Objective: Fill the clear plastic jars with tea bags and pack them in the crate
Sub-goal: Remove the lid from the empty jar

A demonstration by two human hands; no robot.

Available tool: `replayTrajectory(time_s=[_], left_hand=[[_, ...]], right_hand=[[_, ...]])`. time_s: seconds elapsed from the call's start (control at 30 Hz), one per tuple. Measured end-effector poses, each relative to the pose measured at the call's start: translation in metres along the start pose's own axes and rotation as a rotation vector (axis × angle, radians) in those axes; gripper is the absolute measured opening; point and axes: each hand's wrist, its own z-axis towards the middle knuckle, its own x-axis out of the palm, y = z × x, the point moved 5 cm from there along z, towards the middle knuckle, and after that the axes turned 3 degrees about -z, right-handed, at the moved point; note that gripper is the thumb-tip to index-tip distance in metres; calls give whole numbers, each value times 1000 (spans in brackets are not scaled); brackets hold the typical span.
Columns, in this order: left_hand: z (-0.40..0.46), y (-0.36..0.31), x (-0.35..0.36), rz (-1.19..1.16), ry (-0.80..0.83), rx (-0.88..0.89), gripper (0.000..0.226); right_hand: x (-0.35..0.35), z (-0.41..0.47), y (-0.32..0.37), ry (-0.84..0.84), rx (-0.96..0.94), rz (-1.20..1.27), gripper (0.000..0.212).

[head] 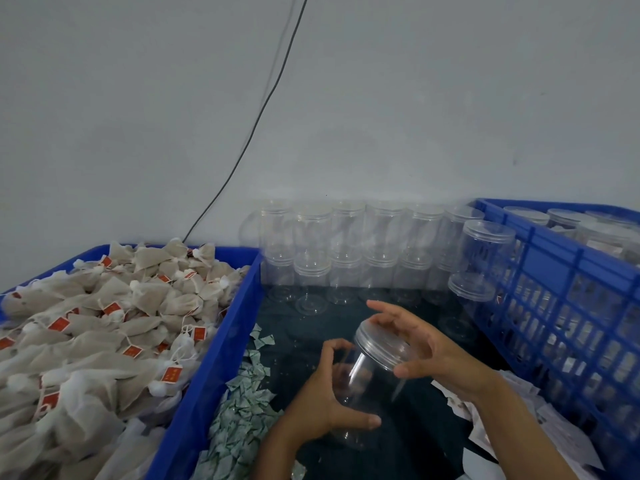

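Gripping clear jar (363, 386) body, left hand (325, 403), right hand (426, 348) on lid (379, 341)

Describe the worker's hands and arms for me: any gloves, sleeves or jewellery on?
Both are bare. The left hand and right hand wear no gloves, and no rings or bracelets show. No watch or band shows on either wrist. Both forearms are uncovered up to the frame edge, with no sleeve cuff in view. Nails look short and unpainted.

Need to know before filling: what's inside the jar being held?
The held jar looks empty, lid on. The left hand and right hand cover parts of it, hiding some interior.
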Motion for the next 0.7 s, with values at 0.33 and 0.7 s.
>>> replayTrajectory(time_s=[0.33, 0.7], left_hand=[[-1, 4, -8, -210, -1, 3, 77], [-1, 3, -11, -88, -131, 75, 86]], right_hand=[[5, 1, -24, -48, 22, 227, 82], [10, 9, -16, -393, 160, -11, 80]])
